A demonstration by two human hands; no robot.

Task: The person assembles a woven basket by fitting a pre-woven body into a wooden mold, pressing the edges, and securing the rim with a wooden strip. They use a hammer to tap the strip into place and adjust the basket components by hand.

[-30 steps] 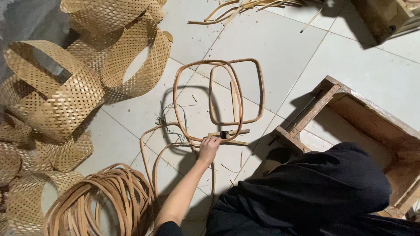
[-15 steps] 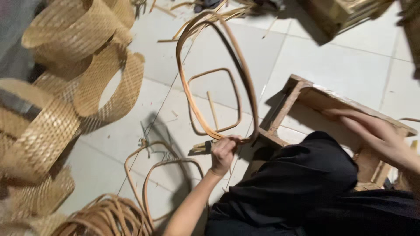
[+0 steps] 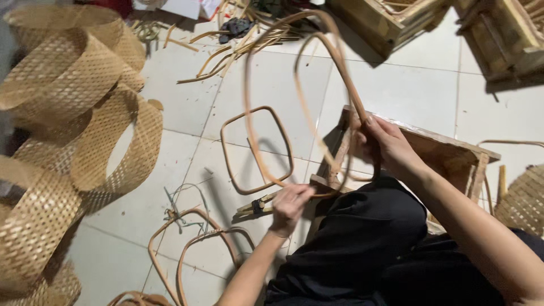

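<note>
A double loop of bent rattan [image 3: 247, 107] stands upright in front of me, lifted off the tiled floor. My left hand [image 3: 289, 205] grips its bottom edge, right beside a small wooden clamp piece [image 3: 255, 206] with a dark band. My right hand [image 3: 386, 146] is closed around the loop's right side, just above my black-clad knee [image 3: 368, 238]. A single squarish rattan frame [image 3: 222, 150] lies flat on the floor behind the held loop.
Wide woven cane bands [image 3: 85, 113] pile up on the left. An open wooden box [image 3: 453, 156] sits under my right arm. More rattan loops [image 3: 187, 249] and thin wire [image 3: 181, 198] lie near my left arm. Wooden crates [image 3: 498, 34] and loose cane sticks [image 3: 226, 45] lie farther off.
The rattan loop has been raised from flat on the floor to upright by my left hand. My right hand came into view and took hold of its right side.
</note>
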